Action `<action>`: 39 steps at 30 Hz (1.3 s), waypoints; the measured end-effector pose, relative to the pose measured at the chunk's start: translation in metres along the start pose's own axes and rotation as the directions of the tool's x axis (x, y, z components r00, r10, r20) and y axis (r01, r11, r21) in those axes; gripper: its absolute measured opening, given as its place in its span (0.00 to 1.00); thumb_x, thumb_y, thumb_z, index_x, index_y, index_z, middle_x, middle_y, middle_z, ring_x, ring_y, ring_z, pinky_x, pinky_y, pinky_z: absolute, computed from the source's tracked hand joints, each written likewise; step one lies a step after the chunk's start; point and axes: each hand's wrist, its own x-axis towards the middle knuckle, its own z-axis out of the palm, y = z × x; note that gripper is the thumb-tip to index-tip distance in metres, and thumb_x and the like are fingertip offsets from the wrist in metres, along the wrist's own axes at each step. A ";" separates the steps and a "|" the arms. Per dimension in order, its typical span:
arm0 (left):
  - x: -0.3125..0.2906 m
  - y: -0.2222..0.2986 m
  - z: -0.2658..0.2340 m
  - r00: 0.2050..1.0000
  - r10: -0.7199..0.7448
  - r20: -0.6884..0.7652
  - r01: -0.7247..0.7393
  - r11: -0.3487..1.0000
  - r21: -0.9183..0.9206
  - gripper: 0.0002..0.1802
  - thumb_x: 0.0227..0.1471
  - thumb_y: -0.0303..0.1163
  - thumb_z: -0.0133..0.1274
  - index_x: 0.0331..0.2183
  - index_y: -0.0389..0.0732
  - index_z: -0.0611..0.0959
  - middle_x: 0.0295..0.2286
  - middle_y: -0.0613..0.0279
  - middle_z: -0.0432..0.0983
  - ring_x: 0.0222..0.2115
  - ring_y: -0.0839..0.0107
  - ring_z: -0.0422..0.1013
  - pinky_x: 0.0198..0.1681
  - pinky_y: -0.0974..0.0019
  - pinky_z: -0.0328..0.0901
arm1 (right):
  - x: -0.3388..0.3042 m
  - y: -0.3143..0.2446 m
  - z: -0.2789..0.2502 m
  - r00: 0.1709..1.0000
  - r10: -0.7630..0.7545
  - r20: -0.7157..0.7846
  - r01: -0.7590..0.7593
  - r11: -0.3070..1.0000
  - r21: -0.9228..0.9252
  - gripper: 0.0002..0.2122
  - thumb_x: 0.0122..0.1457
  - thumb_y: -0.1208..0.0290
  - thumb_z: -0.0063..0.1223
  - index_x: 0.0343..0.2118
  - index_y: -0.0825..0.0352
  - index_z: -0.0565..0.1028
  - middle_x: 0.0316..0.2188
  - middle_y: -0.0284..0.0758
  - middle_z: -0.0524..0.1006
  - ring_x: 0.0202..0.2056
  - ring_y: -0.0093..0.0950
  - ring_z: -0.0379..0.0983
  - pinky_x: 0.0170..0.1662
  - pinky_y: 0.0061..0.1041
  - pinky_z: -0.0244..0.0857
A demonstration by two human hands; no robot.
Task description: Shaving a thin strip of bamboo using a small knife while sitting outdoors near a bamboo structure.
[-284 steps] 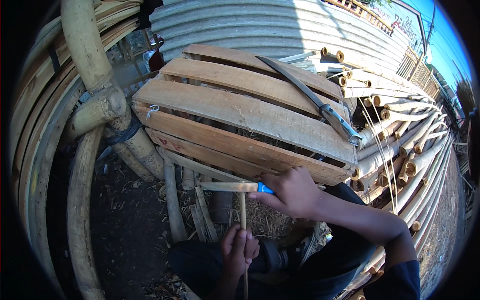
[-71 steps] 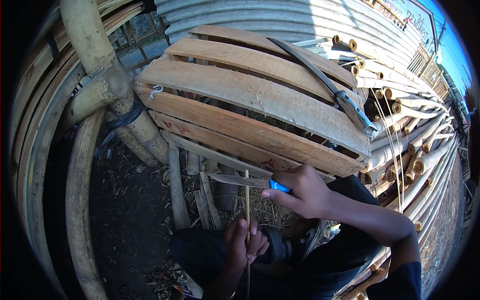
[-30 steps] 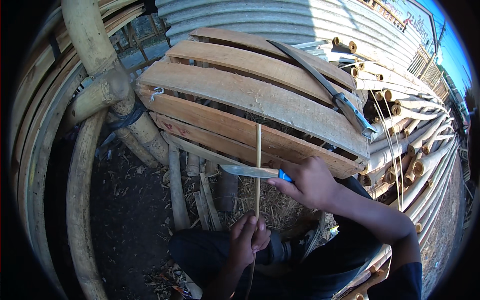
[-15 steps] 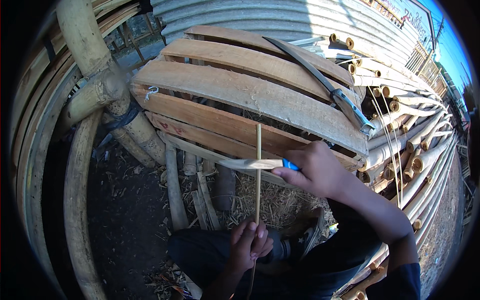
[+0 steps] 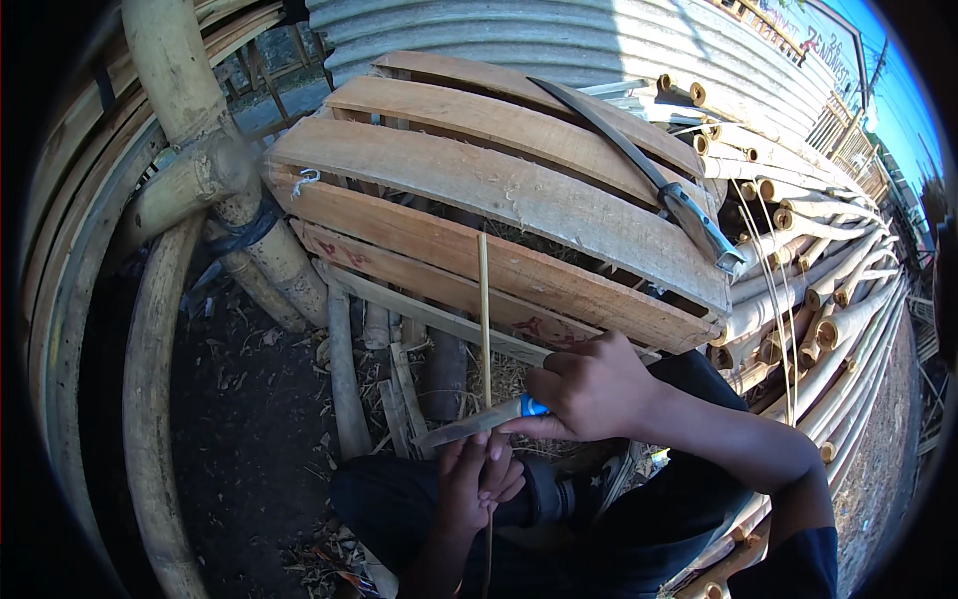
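A thin bamboo strip stands nearly upright in front of me, its upper end in front of the crate's side. My left hand is closed round its lower part, and the tail of the strip hangs below the fist. My right hand grips the blue handle of a knife. The blade points left and lies across the strip, right at the top of my left fingers. Whether the edge bites into the strip cannot be made out.
A slatted wooden crate stands ahead, with a long-bladed saw lying on its top. Bamboo poles are stacked at the right. A thick bamboo post frame rises at the left. Corrugated metal sheeting stands behind.
The knife has come down along the strip to my left fingers, its blade now slanting down to the left. Strip and left hand have shifted slightly left.
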 end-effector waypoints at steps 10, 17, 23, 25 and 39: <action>-0.001 -0.004 0.003 0.999 -0.006 0.040 0.006 1.000 -0.015 0.15 0.63 0.39 0.35 0.29 0.42 0.68 0.09 0.73 0.52 0.08 0.85 0.45 0.11 0.78 0.43 | 0.006 0.004 -0.004 0.980 0.183 -0.073 -0.186 0.981 -0.044 0.26 0.54 0.43 0.48 0.12 0.62 0.67 0.07 0.29 0.65 0.09 0.29 0.65 0.14 0.26 0.60; -0.005 -0.005 0.005 1.000 0.018 -0.017 -0.017 0.999 0.028 0.15 0.63 0.40 0.35 0.28 0.42 0.68 0.08 0.71 0.52 0.07 0.84 0.45 0.10 0.77 0.42 | 0.002 0.005 0.003 0.994 0.085 -0.074 -0.086 0.996 -0.010 0.27 0.56 0.43 0.45 0.12 0.62 0.66 0.05 0.30 0.64 0.09 0.29 0.67 0.14 0.30 0.61; -0.003 -0.008 0.003 0.998 -0.060 0.016 0.061 0.997 -0.050 0.16 0.63 0.41 0.35 0.27 0.43 0.68 0.08 0.72 0.52 0.07 0.84 0.45 0.11 0.77 0.41 | -0.009 -0.010 0.012 0.996 -0.084 -0.023 0.085 0.995 0.059 0.25 0.55 0.44 0.47 0.13 0.62 0.67 0.07 0.30 0.64 0.10 0.30 0.67 0.15 0.28 0.61; -0.002 -0.006 0.004 0.997 -0.083 -0.003 0.083 0.993 -0.085 0.16 0.63 0.41 0.35 0.27 0.44 0.68 0.08 0.73 0.51 0.07 0.83 0.44 0.11 0.77 0.41 | -0.006 -0.005 0.009 0.998 -0.067 -0.020 0.068 0.997 0.042 0.24 0.55 0.44 0.49 0.13 0.61 0.66 0.08 0.29 0.63 0.10 0.30 0.67 0.16 0.28 0.61; -0.002 -0.012 0.005 0.994 -0.095 0.047 0.097 0.994 -0.052 0.16 0.63 0.41 0.34 0.28 0.43 0.68 0.08 0.72 0.51 0.07 0.84 0.45 0.10 0.77 0.43 | -0.008 -0.009 0.007 0.988 -0.134 -0.072 0.137 0.990 0.044 0.26 0.57 0.44 0.46 0.13 0.63 0.69 0.05 0.33 0.65 0.09 0.32 0.67 0.14 0.29 0.62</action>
